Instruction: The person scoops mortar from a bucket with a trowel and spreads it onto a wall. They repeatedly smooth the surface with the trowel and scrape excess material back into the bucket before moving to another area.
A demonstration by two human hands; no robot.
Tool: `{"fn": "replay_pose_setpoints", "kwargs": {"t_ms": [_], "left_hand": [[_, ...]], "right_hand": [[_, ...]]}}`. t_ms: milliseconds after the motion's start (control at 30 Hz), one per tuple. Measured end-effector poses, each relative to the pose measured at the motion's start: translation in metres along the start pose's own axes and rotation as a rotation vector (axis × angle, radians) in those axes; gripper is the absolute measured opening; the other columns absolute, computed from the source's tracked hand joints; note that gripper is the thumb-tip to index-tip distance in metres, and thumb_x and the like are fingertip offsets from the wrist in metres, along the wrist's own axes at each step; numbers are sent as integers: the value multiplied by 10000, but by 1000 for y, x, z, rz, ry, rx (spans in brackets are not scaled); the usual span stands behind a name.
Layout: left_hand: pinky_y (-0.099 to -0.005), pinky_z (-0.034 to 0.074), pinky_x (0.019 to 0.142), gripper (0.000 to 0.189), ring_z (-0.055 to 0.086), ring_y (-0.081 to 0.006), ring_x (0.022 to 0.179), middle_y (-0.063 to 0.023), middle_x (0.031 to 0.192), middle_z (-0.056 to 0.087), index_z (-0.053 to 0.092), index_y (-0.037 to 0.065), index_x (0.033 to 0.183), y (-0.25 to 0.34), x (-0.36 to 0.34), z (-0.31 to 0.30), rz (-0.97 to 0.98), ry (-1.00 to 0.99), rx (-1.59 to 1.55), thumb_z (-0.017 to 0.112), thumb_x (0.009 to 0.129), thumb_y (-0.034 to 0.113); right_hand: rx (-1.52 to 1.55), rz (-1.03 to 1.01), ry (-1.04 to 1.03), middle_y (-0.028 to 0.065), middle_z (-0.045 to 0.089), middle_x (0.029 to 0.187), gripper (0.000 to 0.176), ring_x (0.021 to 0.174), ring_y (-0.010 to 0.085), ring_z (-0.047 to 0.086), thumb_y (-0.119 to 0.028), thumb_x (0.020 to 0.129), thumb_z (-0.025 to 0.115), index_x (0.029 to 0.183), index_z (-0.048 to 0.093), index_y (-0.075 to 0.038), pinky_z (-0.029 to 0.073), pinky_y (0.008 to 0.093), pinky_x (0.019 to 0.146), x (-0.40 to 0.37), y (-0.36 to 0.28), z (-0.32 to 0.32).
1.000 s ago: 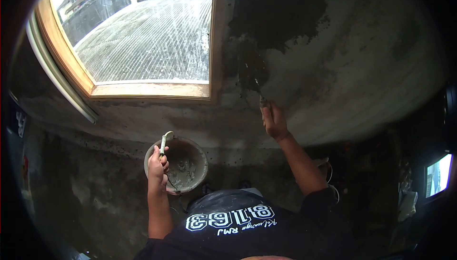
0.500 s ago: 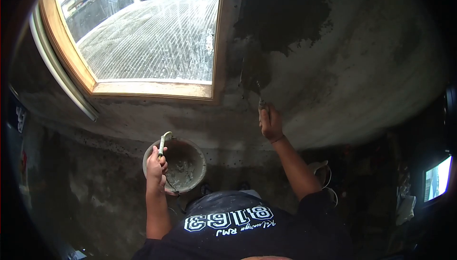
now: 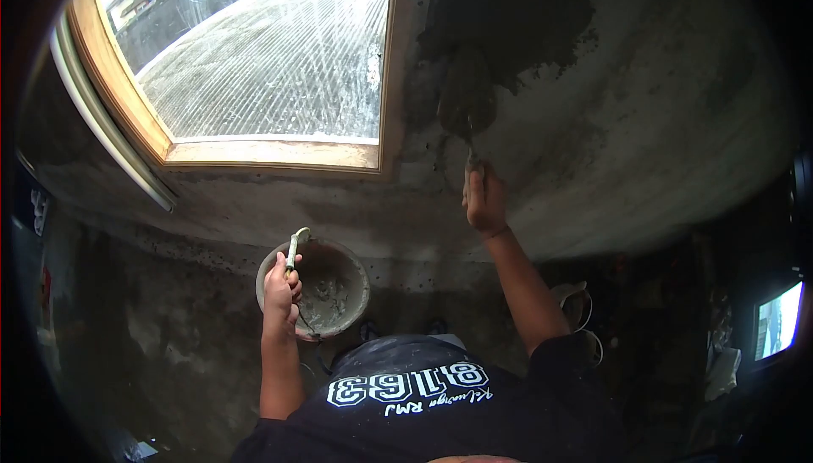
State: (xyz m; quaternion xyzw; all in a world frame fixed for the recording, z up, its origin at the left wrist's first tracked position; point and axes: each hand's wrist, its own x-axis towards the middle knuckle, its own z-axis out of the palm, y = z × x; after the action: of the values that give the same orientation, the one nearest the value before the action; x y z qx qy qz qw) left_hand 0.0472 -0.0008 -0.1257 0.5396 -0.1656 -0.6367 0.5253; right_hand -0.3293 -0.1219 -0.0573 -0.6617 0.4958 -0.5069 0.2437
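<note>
My right hand is closed around the handle of a trowel, whose blade lies against the grey wall right of the window. Above the blade spreads a dark, wet-looking patch with a ragged edge. Lower left, my left hand grips the pale handle of a bucket. Inside the bucket some grey mortar-like material shows, partly behind the hand.
A window with a wooden frame is at the upper left, a pale curved pipe along its left side. Another container with a handle stands right of my body. A bright opening shows at the far right.
My right hand has moved up the wall with the trowel, and the blade now shows its broad face. My left hand and the bucket have barely shifted.
</note>
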Motion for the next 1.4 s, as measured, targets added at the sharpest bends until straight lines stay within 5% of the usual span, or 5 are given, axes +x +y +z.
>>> {"fn": "replay_pose_setpoints", "kwargs": {"t_ms": [600, 667, 800, 900, 1400], "left_hand": [[-228, 155, 394, 433, 219, -38, 402, 96, 525, 288, 619, 65, 1074, 1, 8, 2, -32, -21, 2, 404, 1053, 440], [-228, 155, 395, 433, 220, -37, 404, 97, 526, 289, 619, 65, 1071, 0, 9, -1, -25, -22, -1, 406, 1052, 442], [-227, 158, 396, 436, 225, -34, 408, 95, 526, 290, 618, 63, 1067, -1, 7, -1, -36, -27, -4, 406, 1051, 444], [-230, 153, 393, 448, 216, -36, 403, 97, 522, 270, 613, 64, 1078, -2, 11, 0, -44, -8, 13, 395, 1052, 454], [-238, 161, 398, 440, 224, -39, 412, 93, 526, 280, 615, 62, 1070, 1, 8, 2, -28, -27, 1, 407, 1050, 449]], "right_hand": [[-57, -70, 57, 112, 571, 600, 437, 530, 271, 615, -397, 1011, 447, 944, 582, 13, 470, 369, 535, 17, 22, 15], [-111, -91, 94, 2, 518, 584, 380, 457, 90, 508, -383, 1022, 445, 926, 562, -34, 422, 267, 455, -5, 36, 23], [-97, -24, 42, 5, 521, 583, 383, 451, 94, 512, -383, 1019, 442, 924, 571, -35, 422, 270, 450, -37, 46, 23], [-144, -35, 52, 120, 588, 626, 372, 547, 294, 617, -364, 990, 507, 937, 581, -3, 476, 386, 546, -30, 16, 12], [-215, -121, 189, 2, 518, 573, 501, 456, 105, 521, -482, 1017, 414, 970, 547, -1, 421, 274, 454, -5, 40, -24]]}}
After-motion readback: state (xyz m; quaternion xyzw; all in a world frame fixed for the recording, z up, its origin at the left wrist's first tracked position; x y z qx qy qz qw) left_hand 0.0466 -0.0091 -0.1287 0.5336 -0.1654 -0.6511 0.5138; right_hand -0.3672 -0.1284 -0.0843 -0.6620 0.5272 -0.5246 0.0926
